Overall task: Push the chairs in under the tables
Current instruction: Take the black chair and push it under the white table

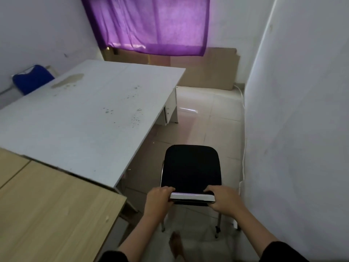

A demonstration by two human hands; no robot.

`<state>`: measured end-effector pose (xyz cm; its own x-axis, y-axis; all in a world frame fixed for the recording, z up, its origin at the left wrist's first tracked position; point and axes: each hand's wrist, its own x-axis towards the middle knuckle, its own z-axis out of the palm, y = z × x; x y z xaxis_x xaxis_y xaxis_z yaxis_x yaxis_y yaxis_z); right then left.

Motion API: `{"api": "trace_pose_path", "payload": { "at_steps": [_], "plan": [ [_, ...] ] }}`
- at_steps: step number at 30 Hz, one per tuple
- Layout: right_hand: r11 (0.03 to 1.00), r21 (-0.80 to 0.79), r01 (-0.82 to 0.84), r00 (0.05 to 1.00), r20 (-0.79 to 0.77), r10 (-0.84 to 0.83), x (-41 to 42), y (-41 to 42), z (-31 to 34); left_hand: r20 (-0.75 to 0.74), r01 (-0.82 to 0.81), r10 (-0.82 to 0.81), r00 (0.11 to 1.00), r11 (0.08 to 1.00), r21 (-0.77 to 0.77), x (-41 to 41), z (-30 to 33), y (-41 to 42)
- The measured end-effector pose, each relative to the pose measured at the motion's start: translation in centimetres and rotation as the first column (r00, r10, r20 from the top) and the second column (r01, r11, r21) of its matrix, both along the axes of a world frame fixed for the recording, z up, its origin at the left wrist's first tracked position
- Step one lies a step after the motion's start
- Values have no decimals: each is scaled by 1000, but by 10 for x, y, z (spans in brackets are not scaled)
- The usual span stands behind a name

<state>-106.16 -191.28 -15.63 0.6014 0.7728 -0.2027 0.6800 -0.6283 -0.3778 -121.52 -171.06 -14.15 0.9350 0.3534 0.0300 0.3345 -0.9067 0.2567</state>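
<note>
A black padded chair [191,167] with a metal frame stands on the tiled floor, to the right of the white table [90,110] and not under it. My left hand [158,199] grips the left end of the chair's backrest top. My right hand [224,200] grips the right end of the same backrest. The seat points away from me, along the table's right edge. A blue chair [32,78] sits at the table's far left side, against the wall.
A light wooden table [47,214] adjoins the white one at the near left. A white wall [302,129] runs close on the right, with a cable along its base. Cardboard sheets [207,72] lean under the purple curtain [149,25]. My foot [176,244] shows below.
</note>
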Motion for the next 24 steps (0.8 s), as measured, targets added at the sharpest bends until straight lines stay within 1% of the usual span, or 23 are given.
{"api": "trace_pose_path", "payload": {
  "at_steps": [4,7,13,18,21,24],
  "plan": [
    [995,9,-95,994,56,95,-11,-7,0,-11,-66,66,998,998,-10,-25,1,-19],
    [991,4,-132,988,81,131,-19,-10,2,-68,-79,79,995,997,0,-37,0,-25],
    [983,16,-181,980,84,180,-23,-13,7,-11,-87,88,996,996,33,-42,-6,-29],
    [980,59,-190,977,105,183,-8,-8,8,69,-71,72,995,997,-16,-26,-6,-23],
    [968,107,-228,963,172,208,8,0,4,71,-54,56,996,998,-29,-15,-10,-11],
    [942,187,-279,932,291,218,4,-5,-2,87,-15,22,996,997,-74,-25,-15,-6]
  ]
}}
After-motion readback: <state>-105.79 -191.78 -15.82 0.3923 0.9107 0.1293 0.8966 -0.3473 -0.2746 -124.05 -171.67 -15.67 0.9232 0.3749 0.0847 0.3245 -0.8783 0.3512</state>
